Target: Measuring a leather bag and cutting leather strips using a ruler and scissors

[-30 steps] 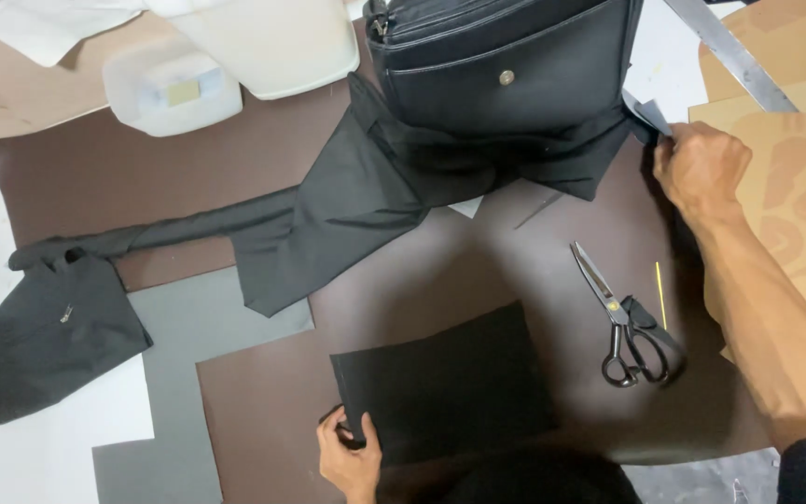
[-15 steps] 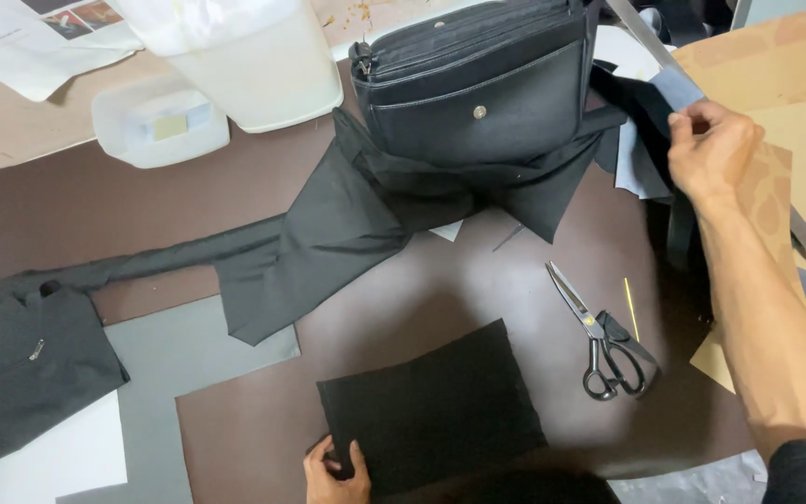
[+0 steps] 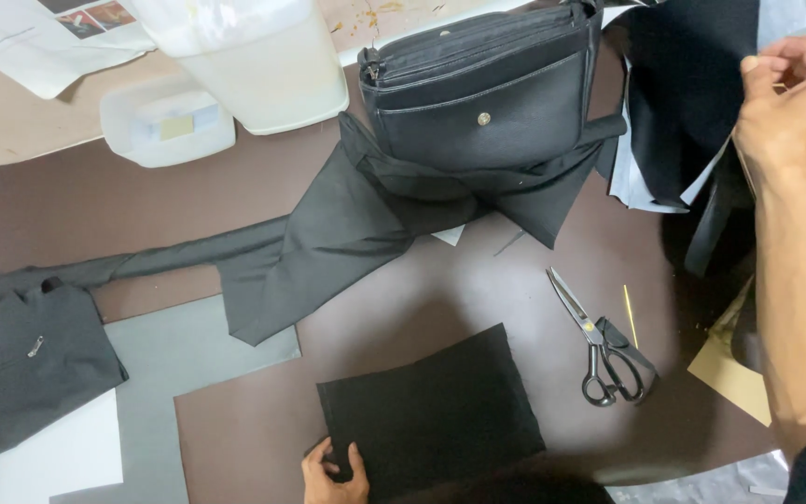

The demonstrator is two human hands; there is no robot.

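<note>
Black fabric rectangle (image 3: pixel 431 411) lies flat on the brown sheet (image 3: pixel 123 201), left hand (image 3: pixel 333 471) pinching its corner. Right hand (image 3: pixel 785 98) pinches dark sheets (image 3: pixel 683 84) at the far right; scissors (image 3: pixel 599 341) lie untouched, so nothing's cut yet.

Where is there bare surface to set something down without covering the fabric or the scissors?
Bare brown sheet lies between the black fabric rectangle, the scissors and the black bag. More shows at upper left, below the plastic tub. It is crowded at right, where the right hand lifts dark sheets, and around the left hand.
</note>
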